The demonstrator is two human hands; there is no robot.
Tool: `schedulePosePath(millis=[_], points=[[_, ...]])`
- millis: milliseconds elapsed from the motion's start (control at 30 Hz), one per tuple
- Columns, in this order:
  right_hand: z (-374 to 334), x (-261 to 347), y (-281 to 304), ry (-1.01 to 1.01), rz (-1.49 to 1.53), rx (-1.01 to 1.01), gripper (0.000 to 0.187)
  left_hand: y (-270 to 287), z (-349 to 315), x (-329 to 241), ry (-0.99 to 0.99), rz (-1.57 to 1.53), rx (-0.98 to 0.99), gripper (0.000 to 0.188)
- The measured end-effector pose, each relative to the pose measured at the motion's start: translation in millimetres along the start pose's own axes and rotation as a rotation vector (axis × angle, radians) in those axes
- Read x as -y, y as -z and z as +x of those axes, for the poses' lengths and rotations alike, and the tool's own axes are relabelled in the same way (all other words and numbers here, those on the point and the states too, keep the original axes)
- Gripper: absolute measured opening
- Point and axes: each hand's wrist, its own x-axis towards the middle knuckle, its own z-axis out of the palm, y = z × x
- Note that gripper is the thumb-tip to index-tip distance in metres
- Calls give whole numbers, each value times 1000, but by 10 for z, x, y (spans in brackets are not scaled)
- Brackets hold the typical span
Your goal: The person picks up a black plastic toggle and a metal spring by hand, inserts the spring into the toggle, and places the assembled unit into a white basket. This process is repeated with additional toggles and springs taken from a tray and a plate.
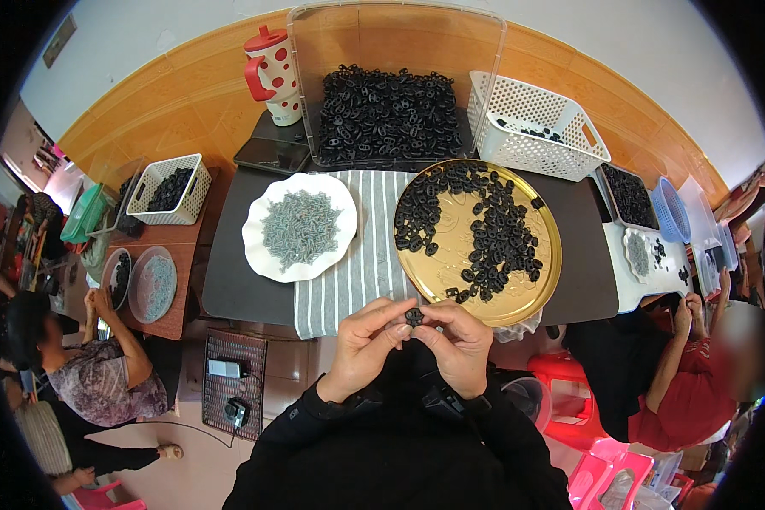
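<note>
Tabletop gold tray [531, 285] holds black clips; both hands [416, 340] pinch one clip [414, 316].

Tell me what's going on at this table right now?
A person holds one small black plastic piece pinched between the left hand and right hand, close to the body. Ahead on the dark table sit a gold round tray scattered with more black pieces, a white plate of small grey parts, a clear bin full of black pieces and a white basket. Other people work at tables on both sides.
</note>
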Motion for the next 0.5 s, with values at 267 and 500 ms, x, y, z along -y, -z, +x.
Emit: schedulePosePath(millis=[267,500], points=[[-7,32,-15,11,-21,-16,29,-37,-18,18,-47,36,-29,35],[-12,-1,-23,31,-4,-22,29,-46,-26,30,-24,20,-43,32]])
